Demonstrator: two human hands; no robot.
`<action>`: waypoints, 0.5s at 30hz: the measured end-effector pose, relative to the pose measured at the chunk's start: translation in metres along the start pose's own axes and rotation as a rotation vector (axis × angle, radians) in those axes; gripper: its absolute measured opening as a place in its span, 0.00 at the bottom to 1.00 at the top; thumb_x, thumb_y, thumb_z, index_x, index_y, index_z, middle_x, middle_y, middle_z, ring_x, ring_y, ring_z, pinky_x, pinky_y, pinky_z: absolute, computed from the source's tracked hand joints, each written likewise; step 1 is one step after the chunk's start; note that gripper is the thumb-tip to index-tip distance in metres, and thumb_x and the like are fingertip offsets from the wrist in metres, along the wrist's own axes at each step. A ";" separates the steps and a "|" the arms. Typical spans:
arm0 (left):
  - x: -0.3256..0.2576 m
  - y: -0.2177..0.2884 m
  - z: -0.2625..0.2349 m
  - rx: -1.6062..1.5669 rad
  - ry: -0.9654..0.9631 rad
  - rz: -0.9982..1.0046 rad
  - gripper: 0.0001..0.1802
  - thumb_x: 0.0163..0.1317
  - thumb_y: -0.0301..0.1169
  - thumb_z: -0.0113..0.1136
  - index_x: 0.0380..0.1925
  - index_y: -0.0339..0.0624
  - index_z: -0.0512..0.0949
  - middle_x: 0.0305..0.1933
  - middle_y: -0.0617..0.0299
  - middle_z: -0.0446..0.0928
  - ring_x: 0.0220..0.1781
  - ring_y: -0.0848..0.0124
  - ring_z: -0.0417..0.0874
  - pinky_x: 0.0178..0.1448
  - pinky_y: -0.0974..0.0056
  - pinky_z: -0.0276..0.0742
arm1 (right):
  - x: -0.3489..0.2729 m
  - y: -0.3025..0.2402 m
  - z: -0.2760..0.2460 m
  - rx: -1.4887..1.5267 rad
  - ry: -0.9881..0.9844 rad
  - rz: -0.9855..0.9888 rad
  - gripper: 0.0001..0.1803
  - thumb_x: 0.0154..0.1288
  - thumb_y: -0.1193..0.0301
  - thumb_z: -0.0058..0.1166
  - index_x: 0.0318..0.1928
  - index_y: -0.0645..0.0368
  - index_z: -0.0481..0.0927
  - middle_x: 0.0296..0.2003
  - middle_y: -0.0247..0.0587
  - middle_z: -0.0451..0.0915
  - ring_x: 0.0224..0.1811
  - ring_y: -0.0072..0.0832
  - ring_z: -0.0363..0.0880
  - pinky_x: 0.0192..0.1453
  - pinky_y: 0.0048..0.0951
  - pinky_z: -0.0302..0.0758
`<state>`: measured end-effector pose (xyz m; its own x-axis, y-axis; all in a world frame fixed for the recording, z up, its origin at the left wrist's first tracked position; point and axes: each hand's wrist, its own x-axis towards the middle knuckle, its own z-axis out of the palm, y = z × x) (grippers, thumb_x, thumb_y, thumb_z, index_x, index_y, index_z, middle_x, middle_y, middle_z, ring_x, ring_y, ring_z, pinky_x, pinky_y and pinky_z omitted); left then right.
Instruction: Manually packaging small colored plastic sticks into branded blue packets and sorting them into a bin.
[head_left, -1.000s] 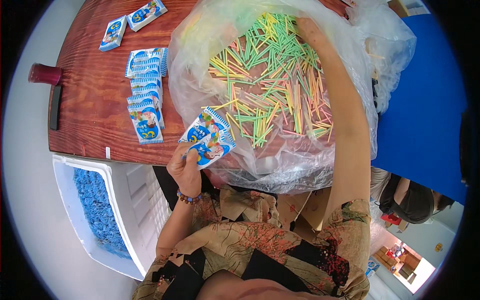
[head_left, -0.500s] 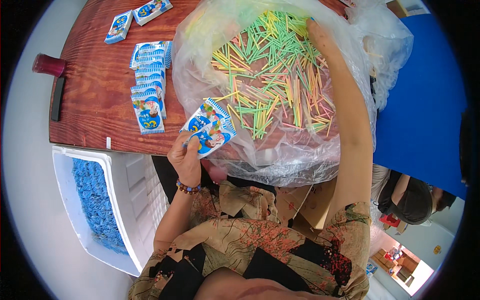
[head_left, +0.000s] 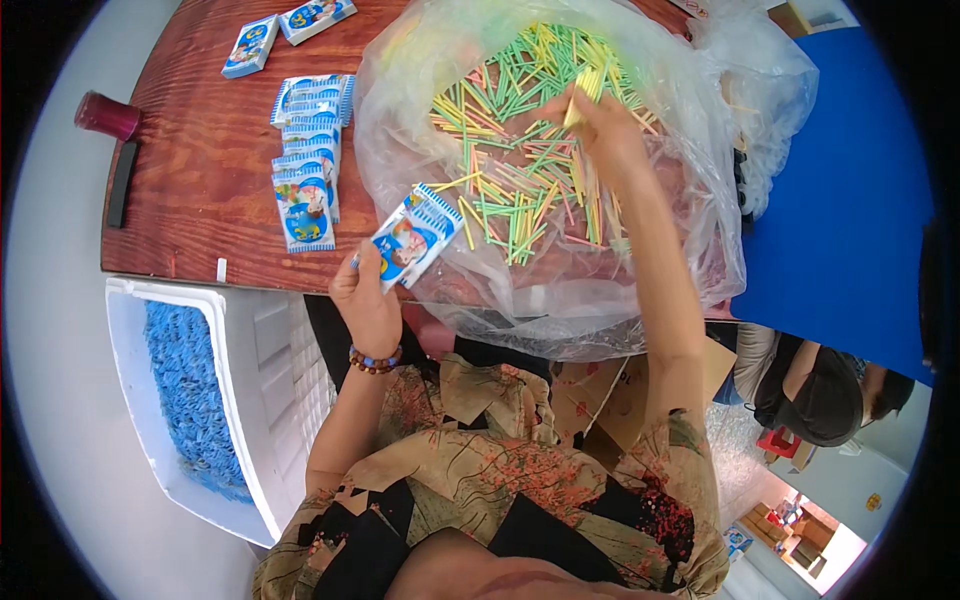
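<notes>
My left hand [head_left: 367, 305] is closed on blue-and-white packets [head_left: 416, 235], pinching their lower left corner at the table's near edge. They overlap, so I cannot tell how many there are. Over the open clear plastic bag [head_left: 690, 90], my right hand [head_left: 612, 138] grips a small bunch of yellow sticks [head_left: 588, 84]. Beneath it, thin green, yellow and pink sticks [head_left: 510, 90] lie spread in a loose pile. A row of overlapping matching packets [head_left: 305, 205] rests on the table to the left of the bag.
Two small packet stacks [head_left: 250, 45] sit at the far left of the reddish wooden table [head_left: 200, 200]. A dark red cylinder [head_left: 108, 115] and a black bar [head_left: 122, 185] are near its left edge. Below stands a white foam box [head_left: 215, 330] of blue pieces. Another person [head_left: 815, 395] is at right.
My right hand has moved left and nearer from the pile's far right side, and yellow sticks now show in its fingers. The packets in my left hand, fanned apart before, now overlap more closely.
</notes>
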<state>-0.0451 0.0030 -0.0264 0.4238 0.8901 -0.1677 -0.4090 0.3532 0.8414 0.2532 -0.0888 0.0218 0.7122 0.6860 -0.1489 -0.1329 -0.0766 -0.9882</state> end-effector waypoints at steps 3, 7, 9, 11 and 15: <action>-0.003 0.012 0.017 -0.093 -0.009 -0.035 0.13 0.69 0.32 0.52 0.35 0.32 0.79 0.35 0.62 0.81 0.34 0.80 0.80 0.38 0.73 0.75 | -0.056 -0.003 0.059 0.113 -0.082 -0.131 0.16 0.74 0.65 0.39 0.50 0.67 0.71 0.42 0.50 0.79 0.53 0.39 0.76 0.62 0.38 0.66; -0.004 0.006 0.030 -0.166 -0.002 -0.131 0.13 0.69 0.33 0.52 0.37 0.33 0.79 0.36 0.60 0.82 0.35 0.76 0.82 0.37 0.70 0.78 | -0.092 0.002 0.111 0.539 -0.076 -0.360 0.17 0.75 0.65 0.37 0.54 0.65 0.68 0.46 0.54 0.79 0.58 0.45 0.72 0.68 0.42 0.60; -0.002 -0.002 0.030 -0.215 -0.039 -0.084 0.13 0.69 0.34 0.53 0.36 0.34 0.79 0.37 0.60 0.82 0.35 0.76 0.83 0.37 0.70 0.78 | -0.104 -0.007 0.131 0.503 -0.029 -0.436 0.16 0.75 0.67 0.36 0.53 0.64 0.68 0.48 0.54 0.78 0.59 0.45 0.71 0.69 0.43 0.58; -0.004 -0.001 0.029 -0.243 -0.019 -0.099 0.12 0.69 0.33 0.53 0.36 0.34 0.79 0.37 0.60 0.82 0.35 0.76 0.82 0.39 0.70 0.78 | -0.112 -0.007 0.147 0.485 0.068 -0.453 0.15 0.75 0.67 0.35 0.52 0.63 0.69 0.48 0.54 0.78 0.61 0.44 0.70 0.69 0.44 0.57; -0.006 -0.001 0.025 -0.257 -0.042 -0.058 0.11 0.69 0.31 0.53 0.36 0.33 0.79 0.36 0.61 0.81 0.36 0.77 0.81 0.41 0.70 0.77 | -0.119 -0.011 0.156 0.356 0.151 -0.471 0.13 0.75 0.69 0.34 0.52 0.63 0.67 0.49 0.52 0.78 0.60 0.37 0.70 0.67 0.40 0.59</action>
<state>-0.0271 -0.0095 -0.0138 0.4833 0.8555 -0.1858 -0.5730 0.4695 0.6717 0.0622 -0.0572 0.0562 0.8367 0.4754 0.2717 0.0161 0.4747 -0.8800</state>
